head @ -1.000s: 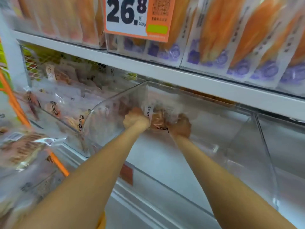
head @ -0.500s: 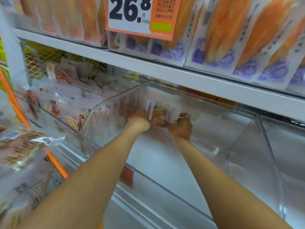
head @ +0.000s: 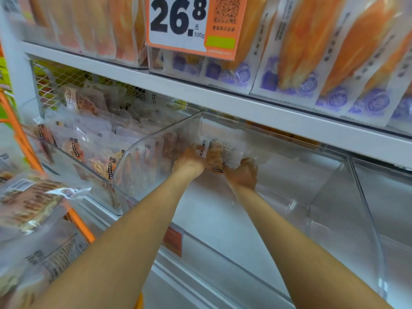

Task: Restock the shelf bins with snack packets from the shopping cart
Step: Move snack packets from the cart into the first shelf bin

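Packets (head: 29, 206) lay heaped in the cart at near left. Farther in, the left hand (head: 189, 161) and right hand (head: 243, 172) each gripped a side of one packet (head: 217, 152), upright at the clear bin's (head: 334, 219) back.

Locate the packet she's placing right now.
Head view, centre: the packet is at the back of the clear bin, held between left hand and right hand.

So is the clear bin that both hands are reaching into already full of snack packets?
No. The clear bin shows mostly bare floor, and the only packet in it is the snack packet between the left hand and right hand.
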Available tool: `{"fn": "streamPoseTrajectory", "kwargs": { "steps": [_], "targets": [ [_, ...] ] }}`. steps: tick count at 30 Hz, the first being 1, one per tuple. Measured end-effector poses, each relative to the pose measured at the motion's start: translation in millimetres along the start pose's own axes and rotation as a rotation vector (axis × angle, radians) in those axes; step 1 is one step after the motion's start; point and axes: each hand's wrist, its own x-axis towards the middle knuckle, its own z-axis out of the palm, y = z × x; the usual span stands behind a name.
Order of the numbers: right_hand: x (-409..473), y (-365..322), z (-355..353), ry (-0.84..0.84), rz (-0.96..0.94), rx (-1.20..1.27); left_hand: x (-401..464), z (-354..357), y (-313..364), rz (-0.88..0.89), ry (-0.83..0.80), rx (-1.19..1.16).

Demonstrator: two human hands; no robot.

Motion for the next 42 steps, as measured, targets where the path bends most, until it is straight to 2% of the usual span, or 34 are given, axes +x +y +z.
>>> {"fn": "streamPoseTrajectory", "kwargs": {
  "steps": [3, 7, 10, 16, 19, 23, 28, 31, 33, 36, 38, 40, 42],
  "targets": [
    [-1, -2, -2, -0.002, 0.051, 0.008, -3, -4, 3, 0.006, -0.052, -0.024],
    [-6, -7, -11, -0.086, 0.154, -0.066, -14, -8, 13, 0.003, -0.133, -0.006],
    [-16, -14, -23, -0.147, 0.19, -0.045, -29, -17, 21, 0.0, -0.13, 0.043],
    [-67, -39, -72, -0.37, -0.029, -0.06, -90, -60, 39, 0.012, -0.026, 0.038],
    [-101, -48, -91, -0.478, -0.067, -0.003, -131, -88, 43, 0.078, -0.024, 0.086],
    [-155, -68, -109, -0.613, -0.164, 0.028, -198, -137, 32, 0.173, 0.037, 0.291],
    [-219, -81, -100, -0.651, -0.268, 0.154, -265, -183, -5, 0.118, 0.158, 0.428],
    [-256, -70, -72, -0.669, -0.37, 0.175, -303, -186, -36, 0.068, 0.327, 0.564],
    [-276, -59, -51, -0.664, -0.476, 0.074, -319, -185, -52, 0.075, 0.4, 0.645],
    [-293, -58, -35, -0.474, -0.629, -0.169, -322, -191, -64, 0.12, 0.277, 0.776],
    [-297, -58, -32, -0.43, -0.712, -0.323, -328, -195, -69, 0.136, 0.185, 0.728],
    [-293, -56, -32, -0.489, -0.774, -0.458, -336, -195, -76, 0.175, 0.24, 0.647],
    [-286, -57, -35, -0.572, -0.759, -0.423, -345, -194, -83, 0.188, 0.379, 0.629]
  ]
}}
